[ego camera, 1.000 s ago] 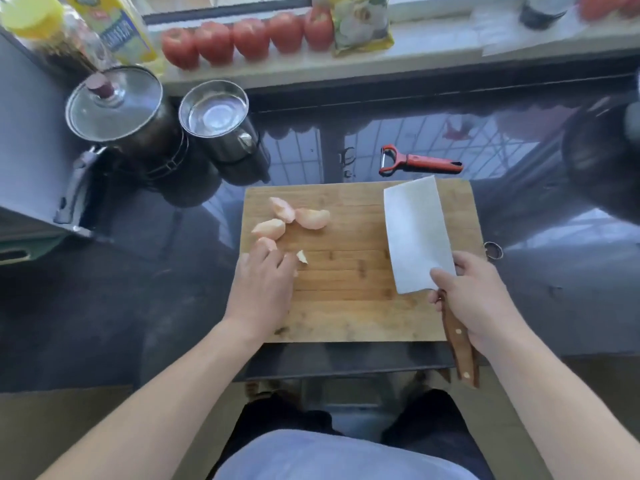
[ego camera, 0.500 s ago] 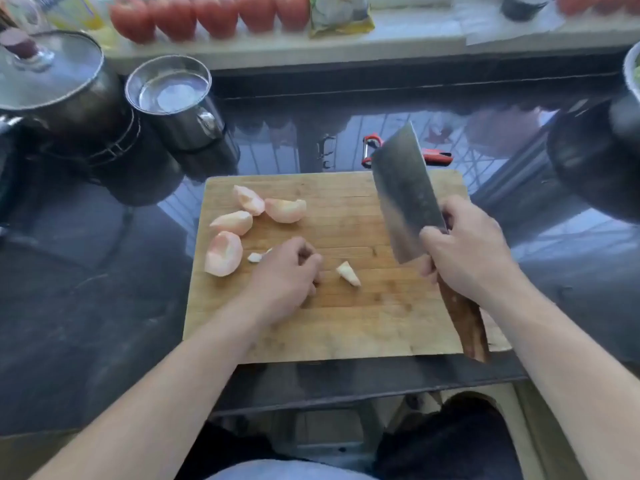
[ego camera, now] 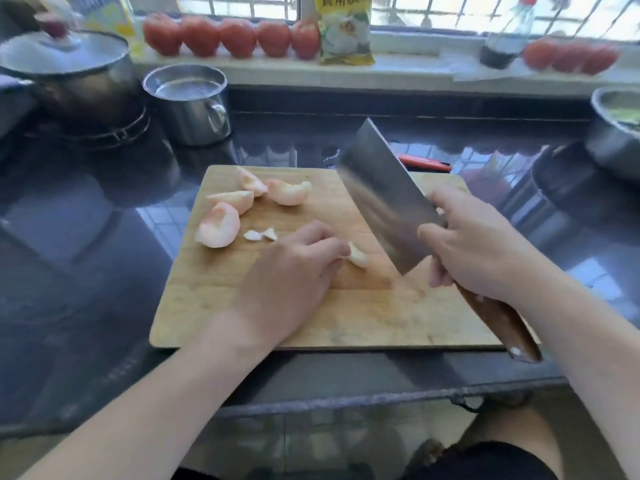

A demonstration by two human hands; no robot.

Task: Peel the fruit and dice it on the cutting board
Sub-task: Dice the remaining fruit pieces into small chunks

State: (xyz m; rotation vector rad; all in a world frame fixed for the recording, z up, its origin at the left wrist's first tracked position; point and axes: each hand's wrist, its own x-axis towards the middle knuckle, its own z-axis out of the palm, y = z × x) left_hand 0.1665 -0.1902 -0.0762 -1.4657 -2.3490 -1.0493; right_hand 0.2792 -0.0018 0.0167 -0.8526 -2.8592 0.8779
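Left hand (ego camera: 294, 275) has its fingers (ego camera: 325, 242) curled down over a small fruit piece (ego camera: 358, 256) mid-board, which pokes out right at the fingertips. Right hand (ego camera: 478, 247) is wrapped round the cleaver (ego camera: 384, 195), blade tilted up just right of that piece. Four bigger peeled wedges (ego camera: 220, 225) sit near the cutting board (ego camera: 346, 317)'s far-left corner, plus two tiny scraps (ego camera: 259, 234). Front half of the board is bare, dark counter (ego camera: 86, 271) all around.
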